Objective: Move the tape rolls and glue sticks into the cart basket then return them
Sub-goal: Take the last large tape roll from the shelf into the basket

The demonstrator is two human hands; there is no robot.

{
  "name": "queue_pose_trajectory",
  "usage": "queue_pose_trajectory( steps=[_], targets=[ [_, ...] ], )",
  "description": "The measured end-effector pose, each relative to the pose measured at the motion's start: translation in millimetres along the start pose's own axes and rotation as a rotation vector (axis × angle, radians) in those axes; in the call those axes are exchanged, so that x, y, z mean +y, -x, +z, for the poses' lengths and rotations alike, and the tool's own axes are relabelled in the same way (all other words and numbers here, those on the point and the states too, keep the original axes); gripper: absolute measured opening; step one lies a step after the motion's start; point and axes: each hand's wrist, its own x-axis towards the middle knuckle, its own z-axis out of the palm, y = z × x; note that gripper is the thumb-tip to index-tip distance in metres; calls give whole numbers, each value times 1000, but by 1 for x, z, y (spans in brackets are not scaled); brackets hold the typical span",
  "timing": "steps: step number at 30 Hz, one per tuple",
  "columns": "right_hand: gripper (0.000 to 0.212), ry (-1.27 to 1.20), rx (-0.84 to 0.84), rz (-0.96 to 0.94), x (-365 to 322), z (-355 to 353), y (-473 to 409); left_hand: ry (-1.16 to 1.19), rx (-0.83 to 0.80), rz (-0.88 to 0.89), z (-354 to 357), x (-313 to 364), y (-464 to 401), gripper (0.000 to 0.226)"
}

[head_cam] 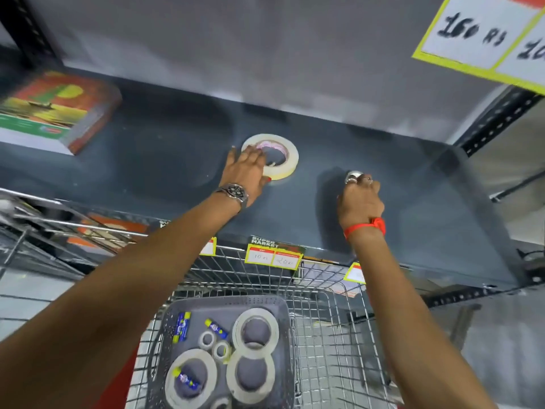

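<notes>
While the left hand (247, 168) lies open-fingered on a masking tape roll (280, 156) on the shelf (147, 160), the right hand (361, 199) pinches a small tape roll (354, 176).

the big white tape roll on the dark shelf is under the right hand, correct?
Not quite. The head view shows the big white tape roll on the dark shelf under the left hand; the right hand is closed on something smaller.

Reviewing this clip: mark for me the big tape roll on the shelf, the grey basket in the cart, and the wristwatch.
big tape roll (290, 156), head view, on the cream right side of its ring.
grey basket (277, 302), head view, on its far rim.
wristwatch (236, 190), head view, on the dial, at the left wrist.
</notes>
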Motion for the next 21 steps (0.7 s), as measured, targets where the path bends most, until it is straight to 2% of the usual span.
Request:
queue_pose_trajectory(
  steps=[3,7,14,19,21],
  targets=[
    [36,16,-41,74,2,2,-8,-52,-19,-26,4,2,-3,50],
    [24,-38,13,76,-6,5,8,-38,2,-47,3,3,7,45],
    [25,-200,-42,3,-35,13,89,213,-60,-78,-4,7,82,41],
    [19,-355,147,-166,-43,26,173,419,264,-20,-10,1,177,43],
    [16,-395,88,-262,-44,54,208,421,344,22,5,-10,221,45]
  ],
)
